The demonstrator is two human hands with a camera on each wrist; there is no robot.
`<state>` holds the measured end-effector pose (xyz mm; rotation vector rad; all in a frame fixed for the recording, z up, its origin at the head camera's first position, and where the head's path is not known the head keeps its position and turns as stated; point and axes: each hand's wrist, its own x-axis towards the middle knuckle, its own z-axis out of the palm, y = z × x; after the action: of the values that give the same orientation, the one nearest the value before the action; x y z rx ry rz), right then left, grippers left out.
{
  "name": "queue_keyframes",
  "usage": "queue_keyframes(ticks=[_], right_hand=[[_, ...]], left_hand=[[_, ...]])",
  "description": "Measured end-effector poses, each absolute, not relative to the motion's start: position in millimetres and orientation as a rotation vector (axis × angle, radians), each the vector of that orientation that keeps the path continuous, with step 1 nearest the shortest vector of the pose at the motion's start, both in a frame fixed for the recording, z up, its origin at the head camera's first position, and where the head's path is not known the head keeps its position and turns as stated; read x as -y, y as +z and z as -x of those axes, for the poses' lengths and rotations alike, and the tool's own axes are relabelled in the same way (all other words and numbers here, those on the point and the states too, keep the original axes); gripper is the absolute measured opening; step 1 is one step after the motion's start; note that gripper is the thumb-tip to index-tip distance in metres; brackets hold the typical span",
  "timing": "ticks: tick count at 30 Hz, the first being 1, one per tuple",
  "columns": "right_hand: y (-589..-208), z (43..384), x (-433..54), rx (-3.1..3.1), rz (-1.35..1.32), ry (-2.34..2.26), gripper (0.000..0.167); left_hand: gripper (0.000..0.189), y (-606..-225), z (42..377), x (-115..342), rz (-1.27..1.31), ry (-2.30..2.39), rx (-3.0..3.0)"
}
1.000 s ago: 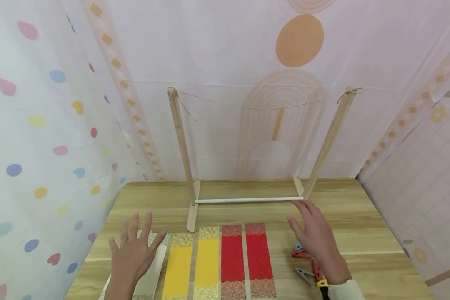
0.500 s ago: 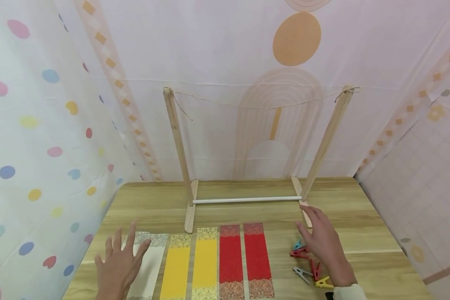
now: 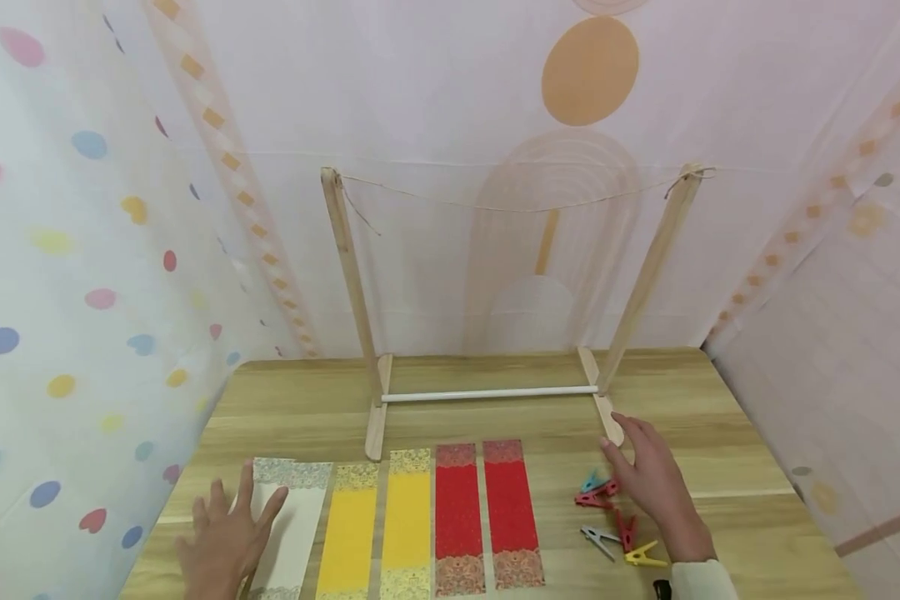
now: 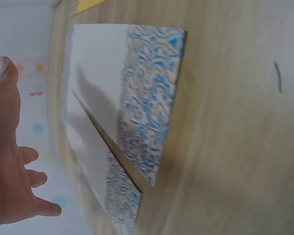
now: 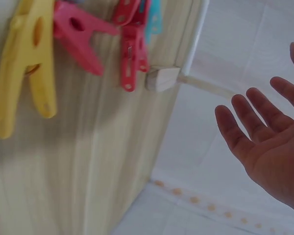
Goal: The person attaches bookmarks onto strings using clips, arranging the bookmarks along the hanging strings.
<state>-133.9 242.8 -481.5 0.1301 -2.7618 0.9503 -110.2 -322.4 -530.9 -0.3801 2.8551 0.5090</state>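
Observation:
My left hand, fingers spread, is at the left edge of a white paper strip with a patterned blue-grey border. In the left wrist view a second white strip shows, partly under the first. To their right lie two yellow strips and two red strips, side by side. My right hand holds nothing; its fingers are loosely bent, close to several clothespins: a yellow one, a grey one, red ones and a blue one.
Behind the strips stands a wooden frame with a left post, a right post and a white bottom rod. A thin string sags between the post tops. A black object lies near the right sleeve.
My left hand has moved left and down, uncovering more of the white strip. The right hand has shifted slightly right and down, showing more of the clothespins and frame foot.

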Motion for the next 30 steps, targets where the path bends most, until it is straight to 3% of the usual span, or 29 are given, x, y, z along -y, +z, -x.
queue_keyframes(ticks=[18,23,26,30], right_hand=[[-508.8,131.1,-263.2,2.994,0.122,1.003,0.057],[-515.9,130.3,-266.0,3.044,0.189,1.059,0.058],[-520.2,130.0,-266.0,3.053,0.198,1.081,0.057],[-524.7,131.9,-266.3,3.083,0.214,1.096,0.054]], left_hand=[[0.104,-547.1,105.2,330.7,0.508,0.41,-2.952],[0.115,-545.7,105.2,327.7,0.521,0.415,-2.961],[0.106,-545.3,106.2,328.4,0.525,0.446,-2.948],[0.075,-548.1,105.5,333.7,0.555,0.497,-2.992]])
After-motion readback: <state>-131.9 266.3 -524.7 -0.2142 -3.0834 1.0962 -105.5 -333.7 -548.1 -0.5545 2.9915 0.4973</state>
